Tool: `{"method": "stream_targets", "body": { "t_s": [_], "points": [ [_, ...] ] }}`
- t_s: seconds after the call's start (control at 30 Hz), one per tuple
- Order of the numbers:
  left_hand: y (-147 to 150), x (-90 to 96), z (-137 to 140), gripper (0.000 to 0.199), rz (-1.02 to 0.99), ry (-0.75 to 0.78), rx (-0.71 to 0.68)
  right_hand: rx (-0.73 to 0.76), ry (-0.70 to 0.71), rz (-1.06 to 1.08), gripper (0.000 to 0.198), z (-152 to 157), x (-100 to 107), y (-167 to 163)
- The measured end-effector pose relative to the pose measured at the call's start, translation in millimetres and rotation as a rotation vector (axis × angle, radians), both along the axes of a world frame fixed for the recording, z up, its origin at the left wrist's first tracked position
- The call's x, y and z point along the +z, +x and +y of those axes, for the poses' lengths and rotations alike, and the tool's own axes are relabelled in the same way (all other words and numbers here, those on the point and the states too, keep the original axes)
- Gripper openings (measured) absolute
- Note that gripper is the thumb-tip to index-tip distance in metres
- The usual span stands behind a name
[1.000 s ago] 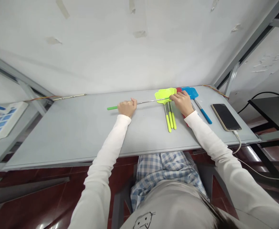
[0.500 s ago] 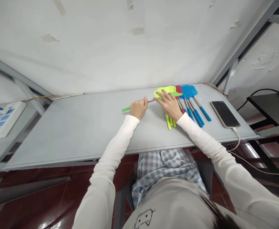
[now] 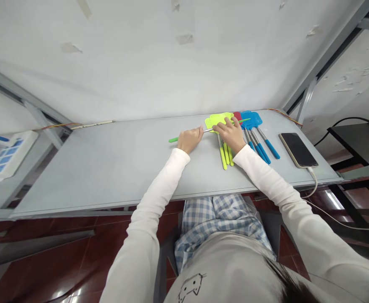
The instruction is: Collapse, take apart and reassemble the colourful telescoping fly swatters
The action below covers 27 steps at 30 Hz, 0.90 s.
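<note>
A green fly swatter (image 3: 173, 139) with a thin metal shaft is held level above the table. My left hand (image 3: 189, 140) is closed around its handle side, the green grip end sticking out to the left. My right hand (image 3: 231, 135) is closed on the swatter near its head, which shows as a narrow green edge beyond the fingers. Beneath and behind the right hand lie several yellow fly swatters (image 3: 217, 120), a red fly swatter (image 3: 237, 115) and several blue fly swatters (image 3: 250, 120), heads toward the wall. The right hand hides part of the red one.
A phone (image 3: 298, 150) with a white charging cable (image 3: 313, 181) lies at the right of the grey table (image 3: 124, 164). The white wall (image 3: 140, 63) rises behind the table. At far left is a white box with blue squares (image 3: 9, 155).
Both hands have shifted right with the green fly swatter. More of its metal shaft shows between them, and its head has turned edge-on. My right fingers have curled in from a flatter pose.
</note>
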<state>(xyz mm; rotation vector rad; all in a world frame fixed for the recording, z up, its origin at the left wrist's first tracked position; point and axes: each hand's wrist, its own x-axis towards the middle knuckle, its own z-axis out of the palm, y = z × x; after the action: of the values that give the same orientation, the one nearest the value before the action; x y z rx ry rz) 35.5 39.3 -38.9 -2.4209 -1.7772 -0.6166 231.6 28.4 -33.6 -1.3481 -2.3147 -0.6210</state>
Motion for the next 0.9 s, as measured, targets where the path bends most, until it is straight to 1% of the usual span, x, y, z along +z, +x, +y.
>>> {"method": "stream_targets", "body": {
  "t_s": [0.1, 0.17, 0.2, 0.27, 0.33, 0.4, 0.47, 0.57, 0.63, 0.67, 0.73, 0.8, 0.9],
  "points": [
    [-24.9, 1.2, 9.8, 0.051, 0.0, 0.027, 0.064, -0.109, 0.039, 0.062, 0.035, 9.3, 3.2, 28.1],
    [-50.9, 1.0, 17.8, 0.049, -0.004, 0.033, 0.103, -0.246, 0.093, 0.146, 0.033, 16.1, 3.6, 52.8],
    [-64.3, 0.6, 21.6, 0.048, -0.006, 0.033, 0.105, -0.284, 0.11, 0.168, 0.031, 19.2, 3.3, 63.7],
    [-85.6, -0.7, 27.5, 0.046, -0.002, 0.028, 0.152, -0.303, 0.116, 0.178, 0.029, 23.4, 1.8, 77.2],
    [-93.8, -1.6, 29.1, 0.047, -0.001, 0.032, 0.222, -0.302, 0.107, 0.173, 0.029, 24.2, 0.7, 76.3],
    [-87.5, -1.7, 26.0, 0.049, -0.011, 0.044, 0.283, -0.289, 0.087, 0.171, 0.031, 21.2, 0.9, 62.5],
    [-71.0, -1.0, 19.7, 0.05, -0.034, 0.057, 0.293, -0.204, 0.023, 0.144, 0.032, 14.8, 2.4, 41.4],
    [-44.3, 1.1, 9.7, 0.049, -0.061, 0.06, 0.208, 0.051, -0.159, 0.034, 0.032, 3.5, 4.5, 10.6],
    [-34.5, 2.6, 5.0, 0.048, -0.055, 0.06, 0.147, 0.175, -0.232, -0.004, 0.033, -1.8, 4.9, -1.2],
    [-32.8, 3.4, 3.6, 0.047, -0.047, 0.061, 0.124, 0.208, -0.246, -0.003, 0.034, -3.2, 5.1, -3.6],
    [-34.4, 4.9, 2.7, 0.047, -0.026, 0.06, 0.081, 0.227, -0.247, 0.018, 0.034, -3.6, 5.8, -2.7],
    [-39.2, 6.7, 4.4, 0.047, -0.011, 0.05, 0.05, 0.216, -0.244, 0.024, 0.032, -1.7, 7.8, 2.2],
    [-48.2, 9.6, 10.4, 0.045, 0.008, 0.033, 0.042, 0.188, -0.223, -0.002, 0.03, 3.5, 12.8, 10.9]
  ]
}}
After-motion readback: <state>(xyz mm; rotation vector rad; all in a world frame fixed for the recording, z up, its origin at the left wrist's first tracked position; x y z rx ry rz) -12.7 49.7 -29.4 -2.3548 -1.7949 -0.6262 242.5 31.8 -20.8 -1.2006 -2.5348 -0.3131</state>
